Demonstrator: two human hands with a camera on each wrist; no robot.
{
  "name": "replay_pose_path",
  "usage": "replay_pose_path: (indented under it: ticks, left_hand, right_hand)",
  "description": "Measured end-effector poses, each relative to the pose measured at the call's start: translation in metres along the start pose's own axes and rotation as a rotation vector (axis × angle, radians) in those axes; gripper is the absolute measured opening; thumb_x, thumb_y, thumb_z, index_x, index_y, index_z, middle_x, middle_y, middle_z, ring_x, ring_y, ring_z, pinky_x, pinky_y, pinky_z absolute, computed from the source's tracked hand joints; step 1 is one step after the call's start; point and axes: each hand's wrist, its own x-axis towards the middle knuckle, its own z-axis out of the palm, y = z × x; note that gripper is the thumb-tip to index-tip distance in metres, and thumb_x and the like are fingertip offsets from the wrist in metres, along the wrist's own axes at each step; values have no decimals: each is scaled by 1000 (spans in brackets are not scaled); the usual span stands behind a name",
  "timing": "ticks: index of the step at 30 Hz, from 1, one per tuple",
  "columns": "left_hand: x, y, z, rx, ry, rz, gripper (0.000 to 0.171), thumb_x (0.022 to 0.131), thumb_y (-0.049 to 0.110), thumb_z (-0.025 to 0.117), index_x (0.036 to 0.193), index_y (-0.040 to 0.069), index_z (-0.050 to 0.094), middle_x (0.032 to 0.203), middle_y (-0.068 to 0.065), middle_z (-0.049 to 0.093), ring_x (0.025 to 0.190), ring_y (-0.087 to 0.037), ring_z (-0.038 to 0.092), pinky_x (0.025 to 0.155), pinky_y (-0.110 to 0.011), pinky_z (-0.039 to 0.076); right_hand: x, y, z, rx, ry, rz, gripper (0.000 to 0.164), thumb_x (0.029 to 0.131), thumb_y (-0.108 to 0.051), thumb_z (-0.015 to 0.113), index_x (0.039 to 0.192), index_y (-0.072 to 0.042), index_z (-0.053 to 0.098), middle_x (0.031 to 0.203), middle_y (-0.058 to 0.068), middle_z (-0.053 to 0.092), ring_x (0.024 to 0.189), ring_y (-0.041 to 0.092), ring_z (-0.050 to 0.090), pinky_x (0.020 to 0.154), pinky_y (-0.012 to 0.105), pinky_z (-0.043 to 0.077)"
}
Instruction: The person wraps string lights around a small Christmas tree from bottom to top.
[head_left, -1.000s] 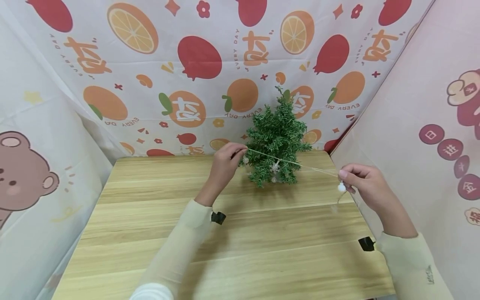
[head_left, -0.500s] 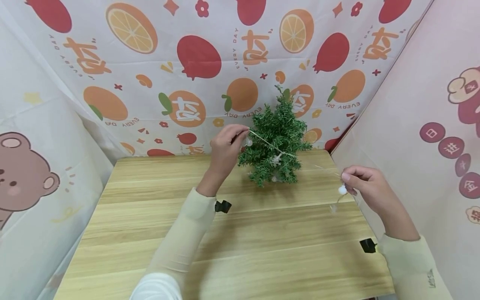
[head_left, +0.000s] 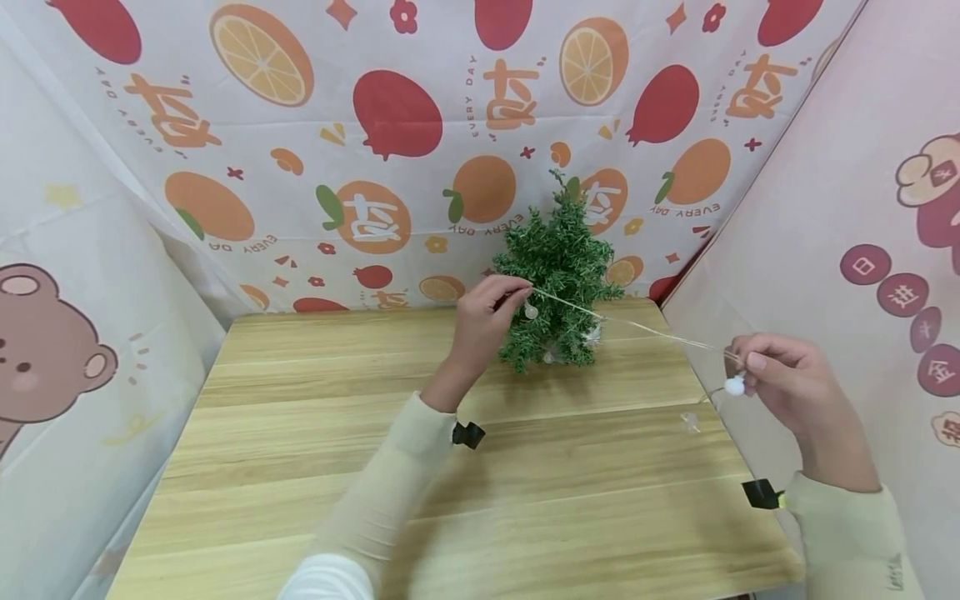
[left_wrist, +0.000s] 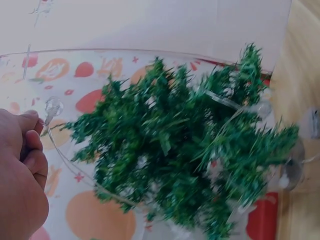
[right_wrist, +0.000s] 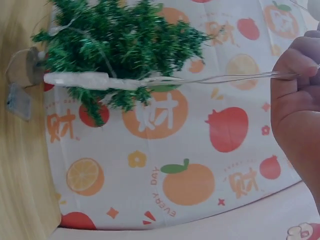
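Note:
A small green artificial Christmas tree (head_left: 558, 258) stands at the back of the table. My left hand (head_left: 483, 325) is at its left front and pinches a thin string of lights (head_left: 652, 332) between thumb and fingertips. A clear round bulb (left_wrist: 53, 106) sits by those fingertips in the left wrist view. Out to the right, my right hand (head_left: 791, 387) pinches the same string, with a white round bulb (head_left: 735, 386) below its thumb. Between the hands the string runs across the tree's front. A white snowflake piece (head_left: 592, 335) hangs from it, seen edge-on in the right wrist view.
Below my right hand dangles a loose tail of string with a clear piece (head_left: 691, 422). A flat clear box (right_wrist: 19, 102) lies by the tree's base (right_wrist: 31, 65). Fruit-print cloth (head_left: 397, 112) hangs behind the wooden table (head_left: 300, 400), with more cloth at both sides.
My left hand rises, then comes down and to the right in front of the tree. My right hand moves right with the string, and the snowflake shifts right.

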Motion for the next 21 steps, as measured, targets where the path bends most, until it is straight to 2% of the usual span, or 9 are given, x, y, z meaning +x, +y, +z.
replay_pose_path:
  ticks: [5,9,11,15,21]
  left_hand:
    - [-5,1,16,0,-49,-64,16,98,14,68,104,2,76,100,-7,71,77,-13,60,68,-25,49]
    - [-8,1,25,7,-80,-131,19,99,17,66,107,3,75,102,-7,71,78,-14,60,68,-26,50]
    - [-9,0,29,19,-95,-156,20,100,19,65,108,4,75,104,-6,71,79,-13,60,69,-26,50]
    - [-11,-3,37,44,-116,-214,21,100,21,65,110,6,76,106,-4,70,81,-11,61,71,-26,52]
    - [-12,-3,47,43,-156,-284,22,101,25,63,110,9,75,104,0,69,79,-10,57,68,-26,50]
  right_hand:
    - [8,-10,6,131,-57,-82,25,98,19,34,108,27,56,94,22,64,81,29,45,65,32,32]
    - [7,-13,4,167,-50,-82,27,97,21,35,114,29,54,102,26,66,83,29,51,68,29,41]
    - [2,-14,0,130,-2,-55,26,97,22,36,113,29,55,101,26,67,81,28,53,69,28,45]
    - [-7,-14,-9,49,155,27,25,97,25,36,109,27,58,97,24,69,78,26,59,69,28,52]
    - [-8,-18,-17,-36,416,53,27,97,25,35,106,25,61,91,23,71,77,24,66,68,28,56]
